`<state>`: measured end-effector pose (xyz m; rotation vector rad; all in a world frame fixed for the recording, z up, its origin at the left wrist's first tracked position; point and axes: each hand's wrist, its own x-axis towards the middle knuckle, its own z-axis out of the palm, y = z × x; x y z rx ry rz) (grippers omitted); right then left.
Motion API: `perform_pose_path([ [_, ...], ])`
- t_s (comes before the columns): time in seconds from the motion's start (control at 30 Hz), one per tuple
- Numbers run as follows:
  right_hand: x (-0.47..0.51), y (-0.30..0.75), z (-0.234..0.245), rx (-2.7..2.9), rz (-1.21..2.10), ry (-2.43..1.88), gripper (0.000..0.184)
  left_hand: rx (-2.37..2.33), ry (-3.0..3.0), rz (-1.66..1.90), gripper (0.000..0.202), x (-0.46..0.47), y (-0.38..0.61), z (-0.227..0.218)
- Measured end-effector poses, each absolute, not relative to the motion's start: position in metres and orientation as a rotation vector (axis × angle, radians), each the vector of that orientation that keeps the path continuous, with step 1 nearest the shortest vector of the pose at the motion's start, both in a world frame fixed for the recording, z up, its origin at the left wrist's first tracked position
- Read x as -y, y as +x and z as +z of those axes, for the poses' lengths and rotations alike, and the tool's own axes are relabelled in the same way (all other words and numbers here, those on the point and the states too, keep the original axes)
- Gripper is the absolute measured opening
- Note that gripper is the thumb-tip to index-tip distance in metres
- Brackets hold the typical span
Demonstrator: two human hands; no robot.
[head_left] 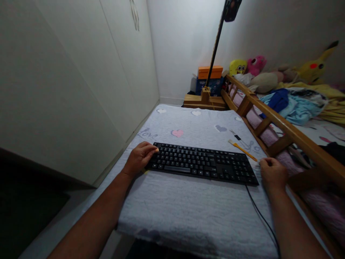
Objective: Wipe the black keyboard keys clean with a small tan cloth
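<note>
A black keyboard point(199, 163) lies on a cloth-covered table, its keys facing up. At its left end, my left hand point(140, 158) is closed on the edge, thumb over the corner keys and the other fingers partly hidden. My right hand point(273, 174) rests as a loose fist on the cloth just off the keyboard's right end, with nothing visible in it. Close to those curled fingers is the handle end of a small yellow-handled brush point(244, 149). Beyond the brush lies a thin tool with a black grip point(237, 137), perhaps a precision knife or tweezers.
From the keyboard, a black cable point(261, 214) runs off the near edge. A wooden bed rail point(285, 133) borders the table on the right, with plush toys and clothes behind it. White cabinet doors point(94, 90) stand on the left. A wooden-based stand point(206, 95) is at the back.
</note>
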<state>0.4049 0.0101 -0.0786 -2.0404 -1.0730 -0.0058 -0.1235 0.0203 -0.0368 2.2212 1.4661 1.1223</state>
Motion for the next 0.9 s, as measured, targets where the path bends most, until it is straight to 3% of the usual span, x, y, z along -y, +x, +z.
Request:
perform_pose_path([
  [0.9, -0.008, 0.394, -0.072, 1.208, -0.046, -2.083, 0.025, -1.485, 2.364, 1.010, 0.021, -0.023, -0.128, -0.040],
])
